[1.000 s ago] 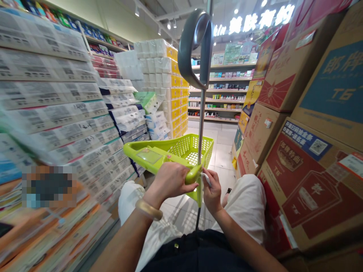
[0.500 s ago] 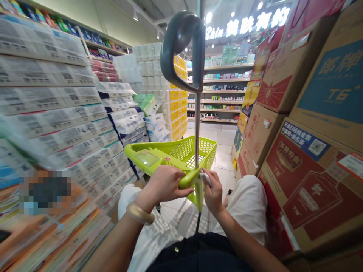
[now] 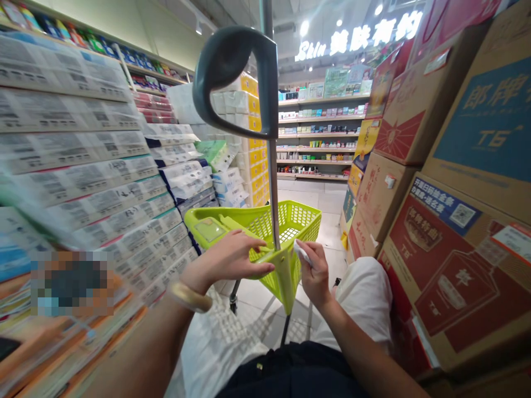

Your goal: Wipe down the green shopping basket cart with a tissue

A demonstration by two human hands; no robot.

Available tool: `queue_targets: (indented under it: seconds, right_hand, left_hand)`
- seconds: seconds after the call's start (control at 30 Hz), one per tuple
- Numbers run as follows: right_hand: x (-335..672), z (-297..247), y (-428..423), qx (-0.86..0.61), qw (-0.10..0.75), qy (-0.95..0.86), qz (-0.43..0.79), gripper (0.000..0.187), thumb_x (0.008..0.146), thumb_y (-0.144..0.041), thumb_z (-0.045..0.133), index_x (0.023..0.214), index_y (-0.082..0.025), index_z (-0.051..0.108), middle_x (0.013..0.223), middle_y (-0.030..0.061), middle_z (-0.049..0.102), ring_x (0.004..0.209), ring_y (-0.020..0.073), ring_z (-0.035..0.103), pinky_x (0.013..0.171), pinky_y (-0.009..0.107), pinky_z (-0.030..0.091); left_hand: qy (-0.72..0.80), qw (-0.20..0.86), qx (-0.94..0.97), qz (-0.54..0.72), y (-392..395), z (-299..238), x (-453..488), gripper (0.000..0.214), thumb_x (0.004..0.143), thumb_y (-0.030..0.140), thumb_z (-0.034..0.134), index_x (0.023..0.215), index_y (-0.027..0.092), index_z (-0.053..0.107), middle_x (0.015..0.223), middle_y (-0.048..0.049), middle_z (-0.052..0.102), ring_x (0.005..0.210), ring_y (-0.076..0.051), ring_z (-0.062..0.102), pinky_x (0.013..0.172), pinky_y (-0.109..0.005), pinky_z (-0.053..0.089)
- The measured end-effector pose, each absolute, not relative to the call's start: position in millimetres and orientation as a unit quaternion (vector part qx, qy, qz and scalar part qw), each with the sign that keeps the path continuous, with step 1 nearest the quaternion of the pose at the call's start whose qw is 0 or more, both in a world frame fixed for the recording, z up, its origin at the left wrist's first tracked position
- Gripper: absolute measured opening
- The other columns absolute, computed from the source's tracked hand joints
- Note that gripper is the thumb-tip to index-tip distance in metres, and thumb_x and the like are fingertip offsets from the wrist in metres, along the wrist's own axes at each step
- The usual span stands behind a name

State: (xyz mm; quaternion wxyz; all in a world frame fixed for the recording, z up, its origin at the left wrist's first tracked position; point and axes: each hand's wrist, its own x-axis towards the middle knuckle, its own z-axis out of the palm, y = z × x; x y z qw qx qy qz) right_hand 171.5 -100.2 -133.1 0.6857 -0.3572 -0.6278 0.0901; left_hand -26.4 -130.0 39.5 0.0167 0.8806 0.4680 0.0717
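Note:
A lime-green shopping basket cart (image 3: 283, 276) stands between my knees, its perforated basket reaching forward. My left hand (image 3: 228, 257), with a gold bangle on the wrist, straddles the near rim, fingers on the far side and thumb on the near side, in a loose grip. In my closed right hand (image 3: 316, 276) is a crumpled white wipe (image 3: 301, 253), held just right of the cart's near corner, slightly apart from it. A metal pole (image 3: 273, 193) rises from that corner and carries a dark grey loop handle (image 3: 271, 83) above my hands.
Stacked wrapped paper packs (image 3: 83, 149) line the left side. Brown and red cartons (image 3: 452, 276) rise close on the right. Shelves of small goods (image 3: 317, 132) stand at the back, beyond a tiled floor (image 3: 327, 207). A blurred patch covers something at lower left.
The pole and grey handle have shifted left, and the cart's near end has turned with them. My left hand moved left and its grip loosened. The wipe came away from the cart's corner.

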Motion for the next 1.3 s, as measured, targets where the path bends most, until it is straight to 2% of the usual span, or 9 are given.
queue_targets:
  seconds: [0.13, 0.33, 0.57, 0.73, 0.87, 1.03, 1.17, 1.23, 1.3]
  right_hand:
    - [167, -101, -82, -0.339, 0.684, -0.645, 0.024, 0.033, 0.092, -0.017, 0.052, 0.114, -0.032, 0.071, 0.094, 0.0046, 0.058, 0.091, 0.0187, 0.058, 0.083, 0.036, 0.051]
    - [148, -98, -70, -0.265, 0.631, -0.725, 0.083, 0.023, 0.094, -0.022, 0.052, 0.104, -0.028, 0.073, 0.092, 0.0031, 0.068, 0.092, 0.0191, 0.061, 0.087, 0.037, 0.050]
    - [142, -106, -82, -0.289, 0.606, -0.729, 0.131, 0.026, 0.090, -0.018, 0.046, 0.105, -0.023, 0.067, 0.107, 0.0066, 0.063, 0.109, 0.0216, 0.057, 0.098, 0.040, 0.046]
    - [139, -106, -94, -0.335, 0.616, -0.704, 0.112, 0.029, 0.085, -0.016, 0.050, 0.106, -0.024, 0.067, 0.108, 0.0071, 0.060, 0.109, 0.0228, 0.056, 0.099, 0.041, 0.045]
    - [136, -110, -104, -0.317, 0.630, -0.696, 0.137, 0.033, 0.087, -0.019, 0.051, 0.119, -0.023, 0.057, 0.116, 0.0086, 0.062, 0.119, 0.0243, 0.054, 0.105, 0.045, 0.042]
    - [140, -107, -110, -0.362, 0.636, -0.672, 0.113, 0.047, 0.087, -0.028, 0.058, 0.132, -0.022, 0.047, 0.148, 0.0138, 0.037, 0.139, 0.0292, 0.036, 0.113, 0.051, 0.033]
    - [147, -88, -121, -0.392, 0.631, -0.666, 0.069, 0.058, 0.081, -0.033, 0.070, 0.134, -0.028, 0.050, 0.159, 0.0090, 0.017, 0.148, 0.0365, 0.011, 0.117, 0.060, 0.018]
    - [148, -76, -129, -0.399, 0.614, -0.680, 0.039, 0.047, 0.078, -0.031, 0.074, 0.123, -0.031, 0.061, 0.160, 0.0038, 0.018, 0.149, 0.0390, 0.002, 0.115, 0.064, 0.014]
    - [148, -69, -135, -0.396, 0.593, -0.701, 0.010, 0.031, 0.078, -0.028, 0.075, 0.107, -0.033, 0.070, 0.156, 0.0000, 0.028, 0.148, 0.0396, 0.004, 0.112, 0.067, 0.019]
  left_hand:
    - [0.523, 0.044, 0.850, 0.041, -122, 45, -19, 0.056, 0.077, 0.056, 0.063, 0.121, 0.021, 0.063, 0.109, -0.0065, 0.073, 0.097, -0.025, 0.068, 0.082, -0.029, 0.049]
    - [0.508, 0.080, 0.854, 0.084, -111, 20, -17, 0.045, 0.076, 0.041, 0.066, 0.118, 0.024, 0.063, 0.115, -0.0047, 0.070, 0.105, -0.022, 0.064, 0.086, -0.028, 0.050]
    - [0.510, 0.106, 0.841, 0.146, -112, 8, -25, 0.062, 0.076, 0.035, 0.065, 0.135, 0.027, 0.050, 0.132, -0.0050, 0.062, 0.106, -0.021, 0.064, 0.090, -0.031, 0.052]
    - [0.532, 0.126, 0.829, 0.113, -115, 16, -24, 0.050, 0.077, 0.039, 0.062, 0.126, 0.031, 0.057, 0.114, -0.0009, 0.071, 0.099, -0.020, 0.069, 0.077, -0.026, 0.054]
    - [0.529, 0.143, 0.827, 0.123, -113, 15, -27, 0.042, 0.077, 0.038, 0.061, 0.117, 0.029, 0.062, 0.112, -0.0006, 0.071, 0.097, -0.019, 0.069, 0.077, -0.026, 0.054]
    - [0.522, 0.163, 0.828, 0.125, -109, 13, -32, 0.039, 0.075, 0.039, 0.062, 0.112, 0.029, 0.065, 0.113, -0.0008, 0.071, 0.097, -0.020, 0.069, 0.080, -0.027, 0.054]
    - [0.511, 0.156, 0.836, 0.124, -108, 12, -38, 0.041, 0.076, 0.039, 0.061, 0.115, 0.028, 0.064, 0.113, -0.0019, 0.071, 0.100, -0.021, 0.068, 0.082, -0.029, 0.054]
    - [0.502, 0.160, 0.841, 0.126, -107, 11, -41, 0.043, 0.076, 0.040, 0.061, 0.118, 0.029, 0.063, 0.114, -0.0018, 0.071, 0.101, -0.021, 0.068, 0.081, -0.029, 0.054]
    - [0.495, 0.162, 0.843, 0.131, -106, 9, -44, 0.045, 0.076, 0.041, 0.061, 0.120, 0.029, 0.063, 0.115, -0.0018, 0.071, 0.101, -0.021, 0.068, 0.080, -0.028, 0.054]
